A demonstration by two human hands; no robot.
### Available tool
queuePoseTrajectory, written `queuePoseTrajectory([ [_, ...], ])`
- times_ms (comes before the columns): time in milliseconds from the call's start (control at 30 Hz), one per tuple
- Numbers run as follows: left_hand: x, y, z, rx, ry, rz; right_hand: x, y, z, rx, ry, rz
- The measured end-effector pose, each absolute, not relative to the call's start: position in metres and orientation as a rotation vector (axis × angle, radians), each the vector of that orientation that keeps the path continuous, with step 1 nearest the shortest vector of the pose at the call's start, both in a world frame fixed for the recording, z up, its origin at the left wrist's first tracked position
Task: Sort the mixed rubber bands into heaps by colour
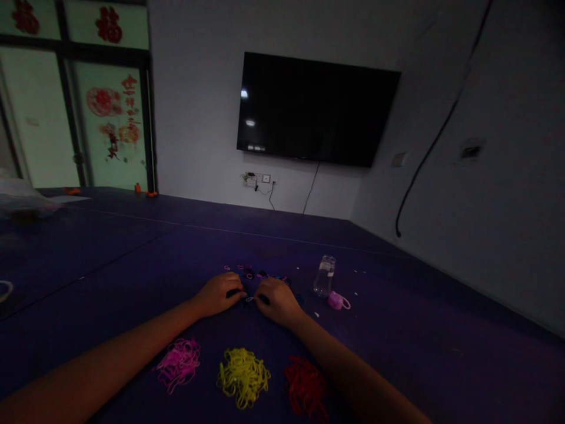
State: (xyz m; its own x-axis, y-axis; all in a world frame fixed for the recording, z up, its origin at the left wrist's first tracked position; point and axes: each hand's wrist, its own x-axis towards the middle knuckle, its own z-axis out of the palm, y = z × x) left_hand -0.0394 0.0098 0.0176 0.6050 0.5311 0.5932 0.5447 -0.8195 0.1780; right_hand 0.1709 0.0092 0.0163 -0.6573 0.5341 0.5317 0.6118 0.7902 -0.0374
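Small rubber bands, pink and dark, lie scattered on the dark purple surface [273, 330] around my hands. A pale rubber band [249, 299] shows between my two hands, its end at my right fingertips. My right hand [279, 301] is closed in a pinch on it. My left hand [219, 294] is curled, thumb and fingertips close together beside that band; what they hold, if anything, is too small to make out. Nearer to me lie a pink pile of rubber bands [180, 363], a yellow pile [243, 377] and a red pile [305, 388].
Right of my hands stands a clear bottle [324, 277], with a pink cap with a loop [338, 301] beside it. White scraps lie nearby. A blurred plastic bag [24, 197] is at far left. A television [318, 109] hangs on the wall beyond.
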Motion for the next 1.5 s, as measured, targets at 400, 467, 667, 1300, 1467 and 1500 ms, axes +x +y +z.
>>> queuePoseTrajectory([
  [400, -0.038, 0.006, 0.021, -2.842, -0.817, -0.924, 0.167, 0.008, 0.013, -0.78, -2.385, -0.221],
  [467, -0.038, 0.006, 0.021, -2.833, -0.818, -0.931, 0.167, 0.008, 0.013, -0.798, -2.379, -0.194],
  [667, -0.038, 0.009, 0.018, -2.79, -0.874, -1.013, 0.18, 0.018, 0.016, -1.142, -2.0, -0.012],
  [1300, -0.042, 0.018, 0.014, -2.61, -1.182, -1.196, 0.198, 0.036, -0.001, -1.489, -1.681, 0.014],
  [1467, -0.04, 0.014, 0.017, -2.664, -1.179, -1.143, 0.188, 0.039, 0.0, -1.163, -1.852, 0.331],
  [1500, -0.04, 0.014, 0.017, -2.69, -1.174, -1.114, 0.186, 0.038, 0.0, -1.086, -1.897, 0.384],
])
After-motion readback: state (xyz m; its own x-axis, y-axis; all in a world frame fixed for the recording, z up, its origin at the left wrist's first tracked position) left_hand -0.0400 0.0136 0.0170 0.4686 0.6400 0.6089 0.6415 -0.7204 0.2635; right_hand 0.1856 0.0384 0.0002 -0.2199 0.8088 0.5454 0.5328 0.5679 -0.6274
